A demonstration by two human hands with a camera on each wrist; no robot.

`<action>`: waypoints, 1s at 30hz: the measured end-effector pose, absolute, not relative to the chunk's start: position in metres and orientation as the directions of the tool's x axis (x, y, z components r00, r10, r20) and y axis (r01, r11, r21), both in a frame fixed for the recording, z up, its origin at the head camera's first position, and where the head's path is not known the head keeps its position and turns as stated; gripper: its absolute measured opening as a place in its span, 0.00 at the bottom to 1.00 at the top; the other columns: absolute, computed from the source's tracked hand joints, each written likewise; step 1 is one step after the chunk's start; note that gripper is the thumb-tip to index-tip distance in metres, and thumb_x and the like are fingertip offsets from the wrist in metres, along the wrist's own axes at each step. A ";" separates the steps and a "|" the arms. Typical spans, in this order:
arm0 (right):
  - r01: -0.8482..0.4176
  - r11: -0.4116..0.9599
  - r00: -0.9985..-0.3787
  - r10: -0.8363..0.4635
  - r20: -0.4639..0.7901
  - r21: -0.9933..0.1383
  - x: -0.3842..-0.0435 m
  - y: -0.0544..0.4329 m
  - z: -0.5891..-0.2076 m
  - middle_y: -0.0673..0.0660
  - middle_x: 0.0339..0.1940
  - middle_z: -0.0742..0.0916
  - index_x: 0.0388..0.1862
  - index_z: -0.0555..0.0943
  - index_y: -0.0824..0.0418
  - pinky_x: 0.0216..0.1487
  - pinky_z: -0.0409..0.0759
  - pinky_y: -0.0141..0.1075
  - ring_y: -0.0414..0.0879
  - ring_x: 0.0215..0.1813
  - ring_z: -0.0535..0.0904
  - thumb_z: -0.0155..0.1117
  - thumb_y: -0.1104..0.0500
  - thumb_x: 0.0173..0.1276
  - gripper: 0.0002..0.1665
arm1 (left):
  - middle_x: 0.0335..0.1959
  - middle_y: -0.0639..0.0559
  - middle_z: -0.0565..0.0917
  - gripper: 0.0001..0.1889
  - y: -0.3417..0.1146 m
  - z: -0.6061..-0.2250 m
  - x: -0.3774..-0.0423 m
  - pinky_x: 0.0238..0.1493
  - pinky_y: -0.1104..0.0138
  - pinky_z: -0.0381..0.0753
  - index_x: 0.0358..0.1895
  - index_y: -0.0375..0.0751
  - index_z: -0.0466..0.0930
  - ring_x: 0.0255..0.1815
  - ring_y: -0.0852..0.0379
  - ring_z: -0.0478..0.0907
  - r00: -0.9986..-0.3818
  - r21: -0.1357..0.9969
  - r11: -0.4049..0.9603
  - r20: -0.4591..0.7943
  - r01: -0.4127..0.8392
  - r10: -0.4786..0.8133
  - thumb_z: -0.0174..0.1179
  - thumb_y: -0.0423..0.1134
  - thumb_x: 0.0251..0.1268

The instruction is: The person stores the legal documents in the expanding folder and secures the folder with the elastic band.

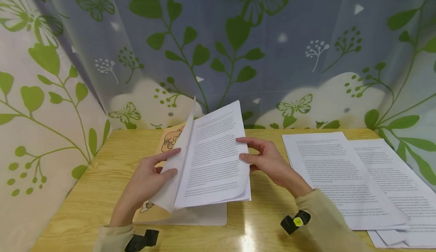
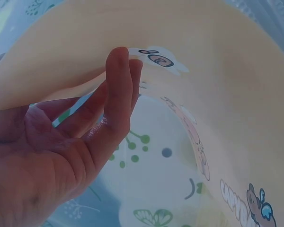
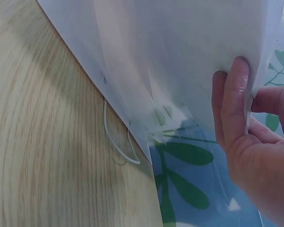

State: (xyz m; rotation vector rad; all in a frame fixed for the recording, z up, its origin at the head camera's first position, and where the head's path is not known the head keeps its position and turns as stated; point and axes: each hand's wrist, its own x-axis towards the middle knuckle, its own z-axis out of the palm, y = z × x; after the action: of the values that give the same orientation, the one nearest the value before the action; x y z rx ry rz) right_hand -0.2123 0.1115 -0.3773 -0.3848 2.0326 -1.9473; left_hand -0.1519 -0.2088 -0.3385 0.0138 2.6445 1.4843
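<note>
My left hand [image 1: 148,180] pinches the pale flap of a cartoon-printed folder [image 1: 154,215], thumb and index finger lying on its near face. In the left wrist view the cream, curved folder cover [image 2: 217,80] shows drawn animals, with the bent fingers of that hand against it. A stack of printed sheets [image 1: 214,157] stands tilted up beside the flap. My right hand [image 1: 269,161] grips the stack at its right edge, its fingers partly hidden behind the paper. The right wrist view shows those fingers on the back of the white sheets [image 3: 180,42].
More printed sheets [image 1: 327,176] lie in overlapping piles at the right of the wooden table [image 1: 92,195]. A patterned curtain [image 1: 211,55] hangs behind the table and along both sides. A thin white cord loop [image 3: 118,149] lies by the paper's edge in the right wrist view.
</note>
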 end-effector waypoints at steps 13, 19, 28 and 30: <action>0.047 0.046 -0.936 -0.346 -0.060 -0.998 -0.212 0.094 -0.376 0.65 0.73 0.76 0.76 0.70 0.63 0.40 0.88 0.36 0.45 0.45 0.87 0.62 0.69 0.72 0.34 | 0.67 0.35 0.76 0.28 -0.207 -0.337 -0.152 0.26 0.62 0.82 0.72 0.54 0.75 0.30 0.53 0.83 -0.992 0.862 0.503 -0.107 -0.058 0.068 0.59 0.32 0.70; 0.046 0.037 -0.929 -0.366 -0.056 -0.998 -0.213 0.087 -0.380 0.66 0.73 0.75 0.76 0.69 0.64 0.38 0.87 0.35 0.45 0.44 0.87 0.62 0.68 0.72 0.34 | 0.68 0.35 0.76 0.28 -0.206 -0.337 -0.153 0.26 0.62 0.82 0.72 0.54 0.75 0.29 0.53 0.82 -0.991 0.865 0.499 -0.104 -0.051 0.080 0.59 0.32 0.70; 0.060 0.049 -0.927 -0.367 -0.074 -0.997 -0.216 0.079 -0.385 0.64 0.73 0.76 0.76 0.70 0.61 0.37 0.86 0.36 0.45 0.44 0.87 0.62 0.67 0.72 0.34 | 0.67 0.35 0.77 0.28 -0.206 -0.338 -0.153 0.23 0.62 0.81 0.72 0.55 0.75 0.27 0.53 0.81 -0.990 0.862 0.504 -0.112 -0.054 0.085 0.59 0.32 0.70; 0.064 0.054 -0.926 -0.368 -0.080 -0.996 -0.216 0.077 -0.386 0.64 0.73 0.76 0.76 0.70 0.60 0.39 0.87 0.37 0.45 0.44 0.87 0.63 0.66 0.72 0.33 | 0.66 0.35 0.77 0.28 -0.206 -0.339 -0.153 0.23 0.62 0.81 0.72 0.55 0.75 0.27 0.53 0.81 -0.990 0.862 0.503 -0.114 -0.057 0.084 0.59 0.32 0.70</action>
State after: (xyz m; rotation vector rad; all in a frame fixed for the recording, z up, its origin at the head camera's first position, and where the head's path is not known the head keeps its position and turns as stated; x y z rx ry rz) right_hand -0.2162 0.0775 -0.3859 -0.3067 2.0245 -1.9418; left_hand -0.1532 -0.2056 -0.3386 0.0231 2.5991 1.4988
